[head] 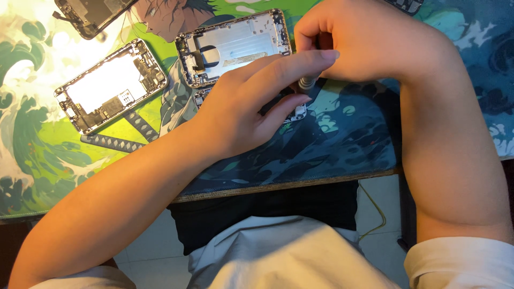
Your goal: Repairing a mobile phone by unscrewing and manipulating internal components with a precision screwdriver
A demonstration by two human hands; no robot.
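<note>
Head camera is showing the right hand [369, 40] gripping a small screwdriver [308, 82] over the opened phone [293, 113] (mostly hidden); the left hand [251, 104], fingers loosely apart, is pressing that phone, just below another phone shell [233, 45]

— Any way in from the left?
— Two opened phone shells [111, 85] [233, 45] crowd that side — the mat [348, 139] lies bare between the forearms.

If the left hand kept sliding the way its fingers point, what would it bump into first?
Most likely the right hand. The left hand points up and to the right, and its index fingertip already sits right by the right hand and the small grey tool held there. Depth is hard to judge here.
</note>
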